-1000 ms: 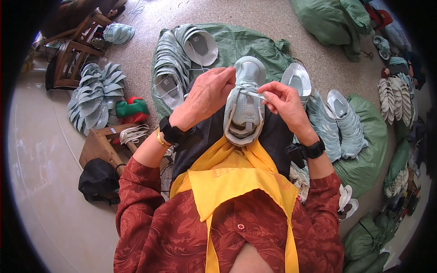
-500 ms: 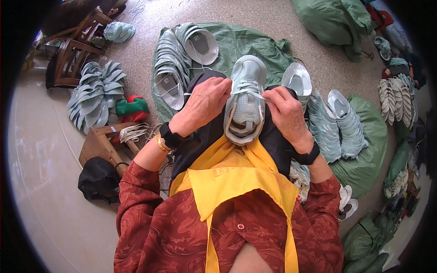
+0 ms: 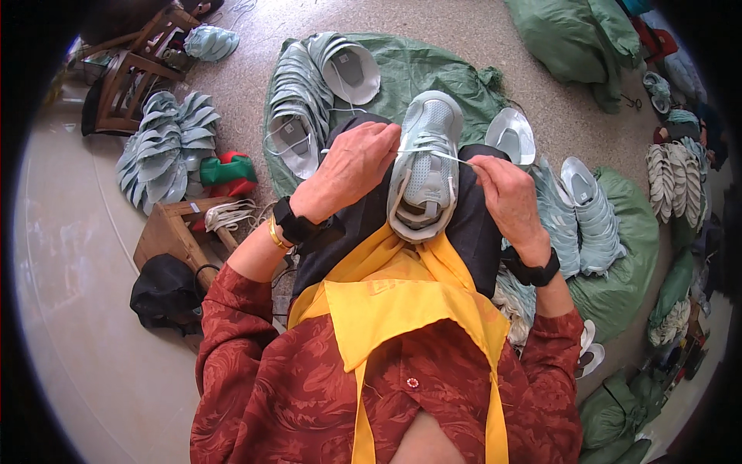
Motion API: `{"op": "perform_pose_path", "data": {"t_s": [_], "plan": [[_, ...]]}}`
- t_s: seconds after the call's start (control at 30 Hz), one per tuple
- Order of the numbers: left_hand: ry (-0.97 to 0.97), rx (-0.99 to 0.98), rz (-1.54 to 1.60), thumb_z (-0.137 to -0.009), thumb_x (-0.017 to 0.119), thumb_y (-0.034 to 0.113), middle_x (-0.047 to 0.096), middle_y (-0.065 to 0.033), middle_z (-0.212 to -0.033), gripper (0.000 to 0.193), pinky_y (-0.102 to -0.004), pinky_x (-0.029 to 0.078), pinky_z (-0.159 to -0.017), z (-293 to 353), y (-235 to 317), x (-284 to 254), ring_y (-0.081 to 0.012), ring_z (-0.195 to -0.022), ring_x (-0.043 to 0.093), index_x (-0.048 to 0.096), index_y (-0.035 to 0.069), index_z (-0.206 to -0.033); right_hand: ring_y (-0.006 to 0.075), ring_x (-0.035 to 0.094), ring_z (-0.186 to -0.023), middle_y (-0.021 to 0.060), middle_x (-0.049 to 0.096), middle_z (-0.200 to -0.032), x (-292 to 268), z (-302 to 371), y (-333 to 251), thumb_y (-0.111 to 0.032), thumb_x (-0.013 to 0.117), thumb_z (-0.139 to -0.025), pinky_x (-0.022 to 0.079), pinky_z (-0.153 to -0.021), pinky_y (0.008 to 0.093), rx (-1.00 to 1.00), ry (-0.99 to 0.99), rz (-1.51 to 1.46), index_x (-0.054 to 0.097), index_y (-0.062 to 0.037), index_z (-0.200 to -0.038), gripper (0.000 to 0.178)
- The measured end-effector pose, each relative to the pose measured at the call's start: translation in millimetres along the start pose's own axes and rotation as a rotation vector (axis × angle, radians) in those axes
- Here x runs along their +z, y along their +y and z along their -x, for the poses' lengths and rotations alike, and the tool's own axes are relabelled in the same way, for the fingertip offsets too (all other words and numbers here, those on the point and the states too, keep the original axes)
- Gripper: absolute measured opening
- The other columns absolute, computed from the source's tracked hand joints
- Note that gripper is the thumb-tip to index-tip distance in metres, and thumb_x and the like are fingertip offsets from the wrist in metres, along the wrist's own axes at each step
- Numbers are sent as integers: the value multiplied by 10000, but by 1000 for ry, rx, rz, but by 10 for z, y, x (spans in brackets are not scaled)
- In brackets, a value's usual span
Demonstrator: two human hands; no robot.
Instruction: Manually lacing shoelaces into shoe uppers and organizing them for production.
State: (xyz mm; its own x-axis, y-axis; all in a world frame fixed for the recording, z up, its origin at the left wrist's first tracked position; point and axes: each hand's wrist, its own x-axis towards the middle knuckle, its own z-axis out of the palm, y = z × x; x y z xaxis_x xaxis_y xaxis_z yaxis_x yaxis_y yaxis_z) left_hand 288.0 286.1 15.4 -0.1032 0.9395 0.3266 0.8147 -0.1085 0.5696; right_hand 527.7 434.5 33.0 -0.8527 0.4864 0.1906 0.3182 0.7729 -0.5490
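A pale blue-green sneaker [image 3: 423, 166] rests between my knees, its toe pointing away from me and its heel opening nearest me. Thin pale shoelace [image 3: 441, 155] crosses its upper and stretches out to both sides. My left hand [image 3: 355, 166], just left of the shoe, pinches one part of the lace in closed fingers. On the other side my right hand [image 3: 506, 193] has the lace pinched between thumb and forefinger, held taut a little away from the shoe. A yellow apron [image 3: 410, 309] lies under the shoe's heel.
Nested shoe uppers [image 3: 297, 93] lie on a green sack [image 3: 417, 62] ahead. More stacked uppers [image 3: 595, 224] are at right on another sack [image 3: 641, 255]. At left stand a wooden stool [image 3: 174, 236] with white laces [image 3: 229, 214], a black bag [image 3: 164, 290] and a pile of pale pieces [image 3: 166, 147].
My right hand has drawn away to the right, pulling the lace out straighter. The left hand has shifted slightly. The whole view has moved a little.
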Motion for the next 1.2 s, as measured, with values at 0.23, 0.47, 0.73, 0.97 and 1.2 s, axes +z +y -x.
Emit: {"op": "perform_pose_path", "data": {"t_s": [0.23,0.47,0.73,0.97,1.2], "plan": [[-74,-84,-124,-835,636,33,597,-115,-809,88,-428,461,-756,190,-170,-205,-323,-822,570,551,44,-859,323,653,-854,130,695,-903,-240,231,274,-50,652,-910,511,-761,416,40,84,156,704,-22,-1004,110],[-74,-279,-108,-810,677,9,612,-113,-784,122,-419,475,-753,666,-419,-664,-306,-844,589,567,23,-861,293,657,-825,114,693,-869,-582,767,731,-46,615,-945,500,-754,387,269,120,244,723,-38,-1046,148],[18,-533,-347,-822,678,32,655,-138,-778,96,-431,490,-694,1378,-994,-1315,-345,-759,622,590,14,-855,206,678,-745,108,714,-836,-837,1556,1540,-77,604,-973,507,-717,338,552,217,226,733,-31,-1072,168],[112,-700,-336,-860,697,34,653,-113,-725,105,-330,496,-638,1781,-1393,-1852,-190,-658,635,606,-2,-899,183,668,-693,91,723,-768,-968,2002,2007,-96,603,-969,503,-682,321,670,224,227,743,-46,-1078,185],[135,-802,-364,-898,669,29,644,-46,-720,92,-279,487,-655,2000,-1568,-2152,-100,-678,593,590,-10,-873,189,686,-717,90,743,-794,-1111,2251,2275,-84,591,-960,512,-696,328,724,208,256,744,-44,-1097,210]]}}
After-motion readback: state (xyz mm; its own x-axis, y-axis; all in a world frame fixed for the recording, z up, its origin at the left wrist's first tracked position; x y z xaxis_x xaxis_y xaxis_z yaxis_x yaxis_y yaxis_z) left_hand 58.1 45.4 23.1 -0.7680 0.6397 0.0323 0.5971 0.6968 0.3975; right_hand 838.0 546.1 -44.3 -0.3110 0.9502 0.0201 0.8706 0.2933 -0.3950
